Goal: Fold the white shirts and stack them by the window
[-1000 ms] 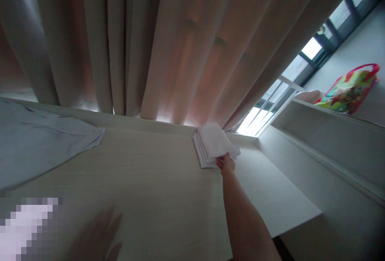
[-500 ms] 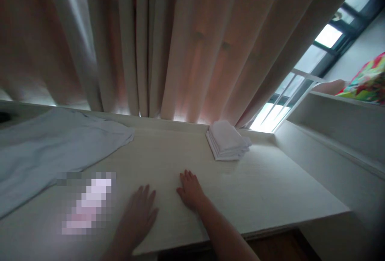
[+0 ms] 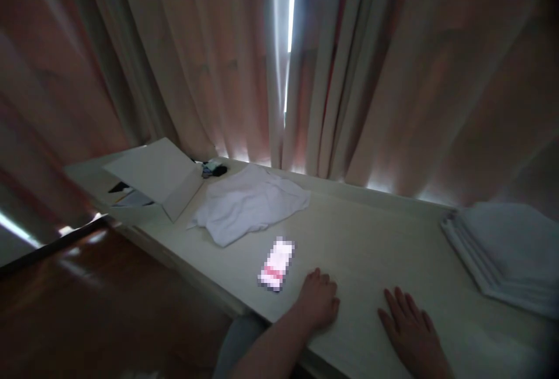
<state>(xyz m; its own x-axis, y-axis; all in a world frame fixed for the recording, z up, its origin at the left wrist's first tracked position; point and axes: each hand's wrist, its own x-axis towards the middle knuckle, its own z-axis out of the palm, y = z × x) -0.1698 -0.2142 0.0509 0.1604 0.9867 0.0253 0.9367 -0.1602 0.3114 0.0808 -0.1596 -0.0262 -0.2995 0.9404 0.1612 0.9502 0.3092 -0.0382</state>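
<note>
My left hand (image 3: 319,299) rests on the pale tabletop (image 3: 362,239) with its fingers curled in, and no object shows in it. Just to its left lies a phone-shaped object (image 3: 277,264) with a bright, blurred-out screen. Flat on the table, fingers apart, my right hand (image 3: 413,332) holds nothing. A crumpled white cloth garment (image 3: 248,204) is spread out behind the phone shape. To the right of my right hand sits a stack of folded white cloth (image 3: 515,245), partly cut off by the view's edge.
A white folded board or open box (image 3: 157,172) stands on the table's left part, with small dark and pale items (image 3: 213,168) beside it. Long curtains (image 3: 244,76) hang along the back. Brown floor (image 3: 109,303) lies below the table's front edge.
The view has swung left, so the garment, phone shape and cloth stack appear farther right, and the white board has come into view. My left hand's fingers have gone from spread to curled.
</note>
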